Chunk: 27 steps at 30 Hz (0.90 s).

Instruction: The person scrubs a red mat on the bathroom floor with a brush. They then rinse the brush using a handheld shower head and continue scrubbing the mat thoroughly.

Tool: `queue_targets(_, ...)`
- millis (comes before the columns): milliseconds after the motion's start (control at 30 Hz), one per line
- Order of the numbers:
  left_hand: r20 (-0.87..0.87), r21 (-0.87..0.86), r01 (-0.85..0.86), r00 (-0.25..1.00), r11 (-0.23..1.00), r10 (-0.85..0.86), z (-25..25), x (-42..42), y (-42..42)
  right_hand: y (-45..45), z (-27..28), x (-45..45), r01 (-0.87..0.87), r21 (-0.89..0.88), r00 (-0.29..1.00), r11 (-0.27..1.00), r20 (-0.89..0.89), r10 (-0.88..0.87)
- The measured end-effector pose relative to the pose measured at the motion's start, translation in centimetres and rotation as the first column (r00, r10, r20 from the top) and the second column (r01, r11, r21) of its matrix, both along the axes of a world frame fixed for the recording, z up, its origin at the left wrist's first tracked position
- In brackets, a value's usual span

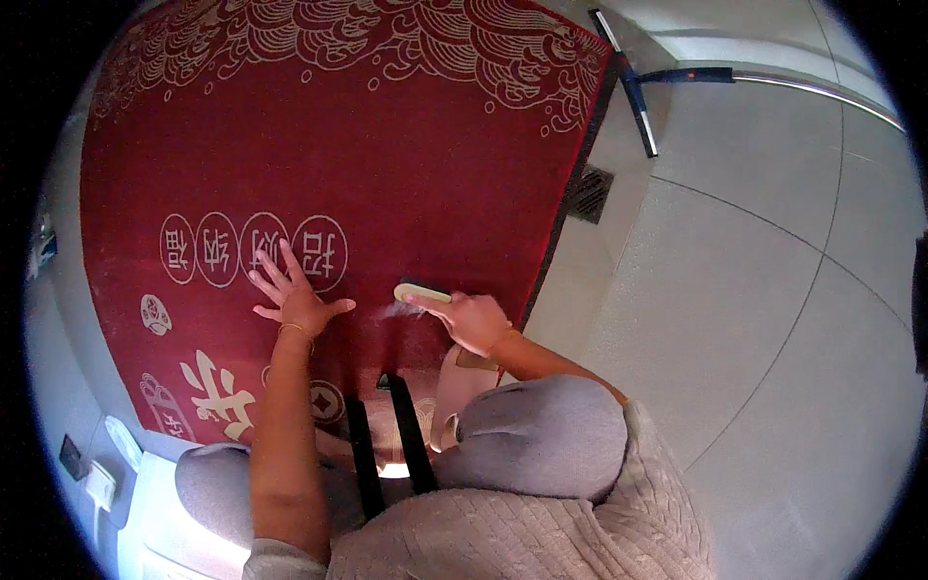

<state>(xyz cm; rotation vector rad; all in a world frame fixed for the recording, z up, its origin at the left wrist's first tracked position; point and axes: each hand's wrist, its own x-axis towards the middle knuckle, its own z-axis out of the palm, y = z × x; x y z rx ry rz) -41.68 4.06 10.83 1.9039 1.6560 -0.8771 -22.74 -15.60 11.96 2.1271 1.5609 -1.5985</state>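
A large red floor mat point(435, 167) with pale wave patterns and characters lies on the tiled floor. My left hand point(299, 297) rests on it with fingers spread, partly over the circled characters, and holds nothing. My right hand point(475, 319) grips a scrubbing brush with a pale, rounded back point(424, 292), held against the mat to the right of my left hand. Whitish foam or wetness point(399, 310) shows on the mat beside the brush. The brush's bristles are mostly hidden.
A floor squeegee point(636, 98) with a metal pole lies at the mat's upper right corner. Near the mat's right edge is a floor drain grate point(591, 194). Two black straps point(409, 435) hang before me. White fixtures stand at lower left, and grey tiles point(725, 304) extend right.
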Motion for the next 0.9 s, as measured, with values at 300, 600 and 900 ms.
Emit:
queue_targets(300, -0.015, -0.015, 0.008, 1.000, 1.000, -0.008, 0.0, 0.8, 0.0, -1.6, -3.8, 14.9, 0.578, 0.238, 0.671, 0.780, 0.405, -0.621)
queue_targets(600, -0.022, -0.009, -0.001, 1.000, 1.000, 0.001, 0.4, 0.6, 0.3, 2.4, -2.8, 8.8, -0.139, 0.313, 0.954, 0.940, 0.297, 0.042)
queue_targets(900, -0.065, -0.037, -0.009, 0.998, 0.999, 0.006, 0.9, 1.2, 0.6, 12.1, -3.5, 20.5, 0.443, 0.456, 0.573, 0.772, 0.518, -0.635)
